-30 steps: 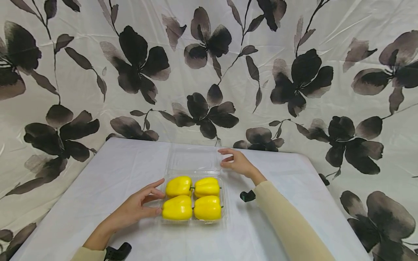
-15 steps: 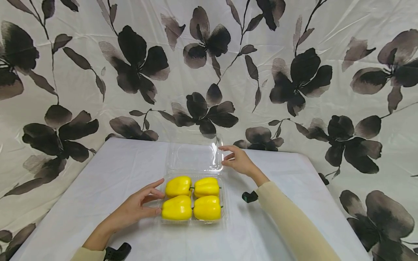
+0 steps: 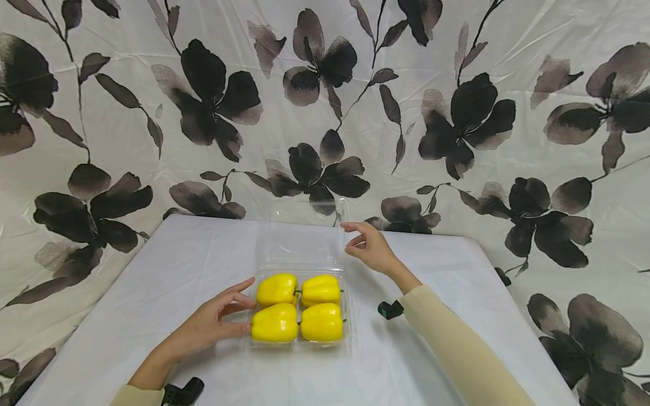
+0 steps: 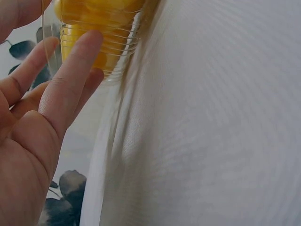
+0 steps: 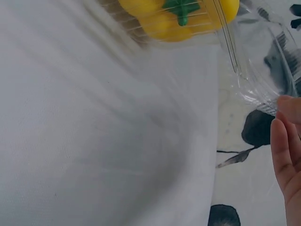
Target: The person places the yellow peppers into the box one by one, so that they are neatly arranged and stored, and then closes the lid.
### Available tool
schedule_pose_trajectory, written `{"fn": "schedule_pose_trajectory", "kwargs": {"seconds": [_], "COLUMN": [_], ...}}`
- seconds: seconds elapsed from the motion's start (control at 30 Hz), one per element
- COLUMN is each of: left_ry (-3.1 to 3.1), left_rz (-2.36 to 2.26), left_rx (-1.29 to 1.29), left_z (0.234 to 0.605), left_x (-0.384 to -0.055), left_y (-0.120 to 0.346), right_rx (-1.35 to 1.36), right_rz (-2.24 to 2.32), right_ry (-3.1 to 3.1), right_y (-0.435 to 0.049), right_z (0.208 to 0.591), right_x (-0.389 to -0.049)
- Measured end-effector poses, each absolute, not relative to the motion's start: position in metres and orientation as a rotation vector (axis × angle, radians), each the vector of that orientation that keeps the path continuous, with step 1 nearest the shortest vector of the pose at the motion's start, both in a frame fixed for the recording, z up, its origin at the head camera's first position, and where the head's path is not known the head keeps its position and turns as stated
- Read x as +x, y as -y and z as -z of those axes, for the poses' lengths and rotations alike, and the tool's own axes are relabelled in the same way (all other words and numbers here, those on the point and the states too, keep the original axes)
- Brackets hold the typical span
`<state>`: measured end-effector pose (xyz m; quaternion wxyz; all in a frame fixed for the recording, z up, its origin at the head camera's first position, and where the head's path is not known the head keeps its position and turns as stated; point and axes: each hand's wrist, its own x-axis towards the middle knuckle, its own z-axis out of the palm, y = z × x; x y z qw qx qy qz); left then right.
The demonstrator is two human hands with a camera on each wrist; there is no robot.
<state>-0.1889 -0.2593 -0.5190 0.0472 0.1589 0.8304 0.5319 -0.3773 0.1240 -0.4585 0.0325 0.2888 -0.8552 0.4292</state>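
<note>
Several yellow bell peppers [image 3: 274, 322] lie in two rows inside a clear plastic clamshell box [image 3: 321, 345]. The box's hinged lid [image 3: 299, 239] stands raised at the back, tilted away from the peppers. My left hand [image 3: 210, 321] rests against the box's left side; in the left wrist view its fingers [image 4: 70, 82] are fairly straight along the ribbed wall. At the lid's right edge, my right hand [image 3: 373, 248] holds the rim between thumb and fingers. The right wrist view shows that hand [image 5: 291, 141] only partly, at the lid's corner.
A white cloth covers the table [image 3: 431, 338], whose far edge runs just behind the box. Beyond it hangs a pale curtain [image 3: 386, 169] printed with dark flowers. Black devices sit at the left wrist [image 3: 184, 391] and right wrist [image 3: 390, 309].
The lid has swung upward, its far edge now higher against the curtain. My right hand has risen slightly with it. The left hand and the peppers stay in place.
</note>
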Motion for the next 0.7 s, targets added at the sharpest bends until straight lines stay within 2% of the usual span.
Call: {"fn": "schedule_pose_trajectory", "kwargs": {"seconds": [0.7], "left_ry": [-2.528], "left_rz": [-1.642], "left_rx": [0.465], "left_z": [0.520], "left_x": [-0.190], "left_y": [0.259], "right_rx": [0.911], "right_rz": [-1.202], "right_ry": [2.470], "right_y": [-0.123], "right_z": [0.462], "right_x": [-0.364]}}
